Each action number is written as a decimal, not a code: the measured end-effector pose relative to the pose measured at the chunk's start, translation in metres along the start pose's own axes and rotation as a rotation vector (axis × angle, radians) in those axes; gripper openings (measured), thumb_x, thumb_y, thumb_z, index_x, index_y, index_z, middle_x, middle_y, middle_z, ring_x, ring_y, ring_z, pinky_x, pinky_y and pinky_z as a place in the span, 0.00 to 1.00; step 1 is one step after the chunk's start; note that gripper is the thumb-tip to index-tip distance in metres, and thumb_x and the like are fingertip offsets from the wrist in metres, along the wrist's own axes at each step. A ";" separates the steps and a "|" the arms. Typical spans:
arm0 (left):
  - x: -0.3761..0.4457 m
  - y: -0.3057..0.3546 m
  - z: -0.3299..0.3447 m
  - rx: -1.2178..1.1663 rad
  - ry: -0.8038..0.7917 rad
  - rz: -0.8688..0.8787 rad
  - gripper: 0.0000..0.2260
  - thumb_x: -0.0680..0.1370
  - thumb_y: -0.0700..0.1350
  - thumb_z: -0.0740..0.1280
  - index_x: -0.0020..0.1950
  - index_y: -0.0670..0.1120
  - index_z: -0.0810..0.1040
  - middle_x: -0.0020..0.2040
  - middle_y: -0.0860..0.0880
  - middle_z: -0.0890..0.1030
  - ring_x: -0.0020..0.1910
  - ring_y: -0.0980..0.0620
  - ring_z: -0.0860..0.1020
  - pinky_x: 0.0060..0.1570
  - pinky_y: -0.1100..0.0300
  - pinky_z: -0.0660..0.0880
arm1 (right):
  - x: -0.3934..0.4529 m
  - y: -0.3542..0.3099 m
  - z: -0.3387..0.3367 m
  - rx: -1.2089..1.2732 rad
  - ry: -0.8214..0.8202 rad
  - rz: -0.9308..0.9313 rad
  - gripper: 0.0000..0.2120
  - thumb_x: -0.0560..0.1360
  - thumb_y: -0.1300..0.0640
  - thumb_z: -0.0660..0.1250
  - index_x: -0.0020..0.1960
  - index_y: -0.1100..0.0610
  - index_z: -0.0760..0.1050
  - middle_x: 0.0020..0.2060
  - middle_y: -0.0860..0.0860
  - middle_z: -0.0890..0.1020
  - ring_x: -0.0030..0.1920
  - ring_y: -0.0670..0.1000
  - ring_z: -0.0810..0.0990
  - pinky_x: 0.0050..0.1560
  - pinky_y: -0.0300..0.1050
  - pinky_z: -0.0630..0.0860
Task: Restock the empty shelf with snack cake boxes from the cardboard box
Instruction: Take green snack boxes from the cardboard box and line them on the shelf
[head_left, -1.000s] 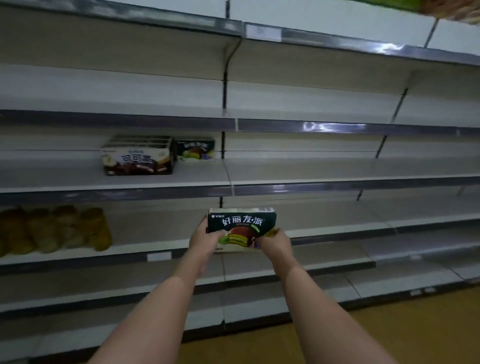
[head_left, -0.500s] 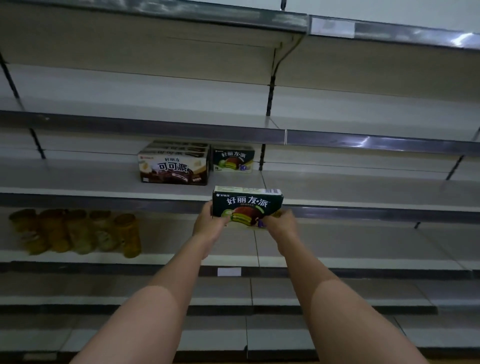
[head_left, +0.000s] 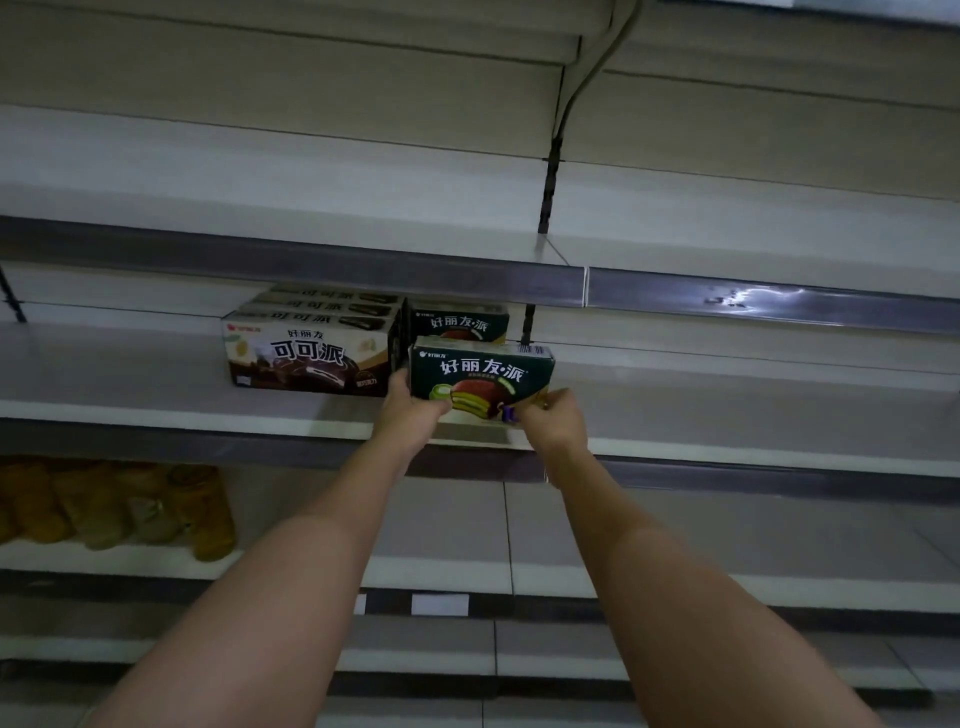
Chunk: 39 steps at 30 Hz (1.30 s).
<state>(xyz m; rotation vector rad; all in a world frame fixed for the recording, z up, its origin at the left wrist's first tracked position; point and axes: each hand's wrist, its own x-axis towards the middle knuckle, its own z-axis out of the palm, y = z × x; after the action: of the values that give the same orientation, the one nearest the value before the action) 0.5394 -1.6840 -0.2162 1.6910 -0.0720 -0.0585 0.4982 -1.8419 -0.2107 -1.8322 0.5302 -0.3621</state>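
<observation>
I hold a dark green snack cake box (head_left: 480, 376) with both hands at the front of the middle shelf (head_left: 727, 410). My left hand (head_left: 408, 410) grips its lower left corner and my right hand (head_left: 553, 421) its lower right corner. The box stands upright, just over the shelf's front edge. Right behind it stands another green snack cake box (head_left: 460, 323). To the left sits a row of brown cocoa pie boxes (head_left: 309, 351), and my left hand is close to the nearest one. The cardboard box is out of view.
Yellow-brown packaged snacks (head_left: 119, 506) lie on the lower shelf at the left. An upper shelf (head_left: 311, 254) hangs low over the boxes. A shelf upright (head_left: 548, 182) runs down behind the green boxes. White price tags (head_left: 439, 604) sit on the lower rail.
Both hands have raised the green box from below the shelf rail up onto the front of the middle shelf, in front of the other green box. The camera has moved closer and tilted up.
</observation>
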 end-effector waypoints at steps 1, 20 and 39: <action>0.007 -0.002 0.002 -0.001 0.017 0.000 0.30 0.75 0.39 0.68 0.74 0.48 0.60 0.66 0.47 0.73 0.64 0.47 0.72 0.63 0.54 0.67 | 0.006 0.000 0.002 0.005 -0.003 -0.011 0.18 0.74 0.57 0.68 0.60 0.61 0.67 0.49 0.55 0.75 0.49 0.53 0.74 0.49 0.48 0.72; 0.159 -0.037 0.020 -0.042 -0.011 0.047 0.29 0.77 0.45 0.68 0.75 0.45 0.61 0.68 0.45 0.72 0.66 0.46 0.71 0.59 0.59 0.66 | 0.130 0.011 0.061 -0.132 -0.001 -0.084 0.19 0.75 0.59 0.66 0.64 0.62 0.66 0.60 0.59 0.76 0.61 0.58 0.74 0.56 0.47 0.71; 0.178 -0.042 0.023 -0.053 -0.019 0.044 0.27 0.79 0.42 0.65 0.77 0.46 0.59 0.72 0.46 0.68 0.69 0.47 0.68 0.62 0.59 0.64 | 0.147 0.002 0.082 -0.061 -0.083 -0.071 0.20 0.77 0.61 0.62 0.68 0.64 0.66 0.66 0.60 0.72 0.65 0.59 0.71 0.67 0.51 0.69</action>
<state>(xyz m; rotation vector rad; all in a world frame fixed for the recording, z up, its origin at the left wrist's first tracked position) 0.7151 -1.7163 -0.2597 1.6352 -0.1205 -0.0435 0.6634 -1.8527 -0.2402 -1.9198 0.4243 -0.3190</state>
